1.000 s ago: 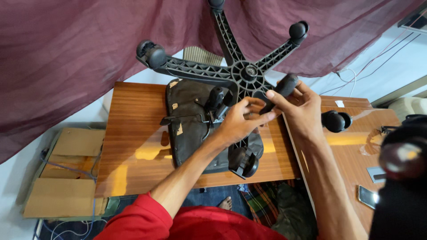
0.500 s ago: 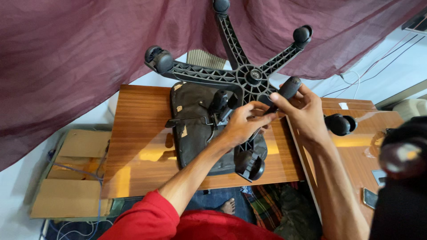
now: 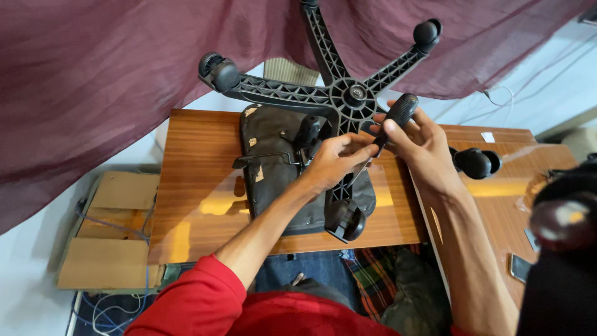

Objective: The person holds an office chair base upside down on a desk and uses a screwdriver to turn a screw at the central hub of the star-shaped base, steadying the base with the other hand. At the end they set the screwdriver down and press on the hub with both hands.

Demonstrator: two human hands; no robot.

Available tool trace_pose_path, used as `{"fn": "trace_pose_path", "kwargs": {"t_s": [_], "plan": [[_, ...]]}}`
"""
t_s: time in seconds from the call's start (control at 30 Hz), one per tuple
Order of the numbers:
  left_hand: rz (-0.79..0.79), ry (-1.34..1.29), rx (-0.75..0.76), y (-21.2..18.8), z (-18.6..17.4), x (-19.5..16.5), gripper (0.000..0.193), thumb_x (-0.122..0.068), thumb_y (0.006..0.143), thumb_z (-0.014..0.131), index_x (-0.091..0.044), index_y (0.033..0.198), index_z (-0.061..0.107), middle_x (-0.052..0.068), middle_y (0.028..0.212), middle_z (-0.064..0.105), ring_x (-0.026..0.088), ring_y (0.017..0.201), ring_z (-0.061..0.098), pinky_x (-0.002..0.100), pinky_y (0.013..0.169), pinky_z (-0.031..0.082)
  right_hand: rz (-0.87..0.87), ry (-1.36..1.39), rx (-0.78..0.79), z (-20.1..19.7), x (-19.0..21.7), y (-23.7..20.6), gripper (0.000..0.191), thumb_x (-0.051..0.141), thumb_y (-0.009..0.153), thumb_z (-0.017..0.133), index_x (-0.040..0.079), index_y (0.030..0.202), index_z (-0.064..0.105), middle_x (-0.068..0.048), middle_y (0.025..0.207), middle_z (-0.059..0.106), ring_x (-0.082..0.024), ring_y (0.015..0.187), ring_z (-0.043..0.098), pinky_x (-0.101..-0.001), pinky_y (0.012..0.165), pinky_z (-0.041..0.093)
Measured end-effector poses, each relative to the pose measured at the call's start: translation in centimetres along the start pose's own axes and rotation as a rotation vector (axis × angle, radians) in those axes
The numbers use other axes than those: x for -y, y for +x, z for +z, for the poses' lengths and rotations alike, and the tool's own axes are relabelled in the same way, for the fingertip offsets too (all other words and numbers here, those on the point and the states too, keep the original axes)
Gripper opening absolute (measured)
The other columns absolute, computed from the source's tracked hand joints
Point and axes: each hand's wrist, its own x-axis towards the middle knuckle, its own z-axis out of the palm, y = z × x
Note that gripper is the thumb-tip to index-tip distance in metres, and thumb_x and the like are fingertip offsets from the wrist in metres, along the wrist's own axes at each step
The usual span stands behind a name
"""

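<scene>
An upturned black chair base (image 3: 348, 99) lies on a wooden table (image 3: 199, 186), the right hand (image 3: 423, 146) gripping a screwdriver (image 3: 392, 121) at its hub's four o'clock, the left hand (image 3: 336, 162) pinching the shaft.

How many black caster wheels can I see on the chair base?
4: one black caster wheel upper left, one upper right, one right over the wooden table, one nearest, below the hands. A fifth may be hidden.
</scene>
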Motion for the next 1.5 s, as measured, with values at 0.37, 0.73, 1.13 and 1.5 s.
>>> {"fn": "trace_pose_path", "kwargs": {"t_s": [0.37, 0.73, 1.13, 1.5], "plan": [[0.045, 0.126, -0.039, -0.9, -0.7, -1.1, 0.053, -0.031, 0.094, 0.077, 0.006, 0.128, 0.062, 0.008, 0.108, 0.074, 0.011, 0.091, 0.065, 0.027, 0.078, 0.053, -0.124, -0.111, 0.071, 0.7, -0.8, 1.2, 0.039, 0.007, 0.096, 0.074, -0.001, 0.131, 0.06, -0.007, 0.116, 0.069, -0.012, 0.108, 0.065, -0.0307, 0.098, 0.053], [0.017, 0.272, -0.035, -1.6, -1.7, -2.5, 0.054, -0.041, 0.091, 0.076, -0.001, 0.126, 0.064, 0.005, 0.108, 0.072, 0.011, 0.098, 0.066, 0.027, 0.087, 0.054, -0.155, -0.11, 0.148, 1.7, -0.9, 2.8, 0.034, 0.008, 0.098, 0.076, -0.002, 0.127, 0.063, -0.007, 0.112, 0.069, -0.015, 0.105, 0.064, -0.0345, 0.096, 0.053], [-0.076, 0.159, -0.094, -1.1, -1.4, -1.8, 0.048, -0.031, 0.095, 0.072, 0.0, 0.129, 0.06, 0.009, 0.105, 0.072, 0.011, 0.09, 0.067, 0.026, 0.077, 0.056, -0.191, -0.153, 0.06, 1.5, -2.1, 2.4, 0.037, 0.006, 0.099, 0.079, -0.006, 0.13, 0.06, -0.013, 0.117, 0.066, -0.018, 0.107, 0.063, -0.0343, 0.094, 0.053], [-0.116, 0.168, 0.0, -0.7, -0.7, -1.6, 0.047, -0.042, 0.099, 0.064, -0.002, 0.123, 0.068, 0.003, 0.112, 0.073, 0.011, 0.092, 0.069, 0.026, 0.082, 0.057, -0.128, -0.07, 0.068, 1.3, -0.6, 1.5, 0.04, 0.012, 0.091, 0.077, 0.004, 0.128, 0.063, -0.006, 0.106, 0.072, -0.012, 0.096, 0.067, -0.0316, 0.088, 0.055]]}}
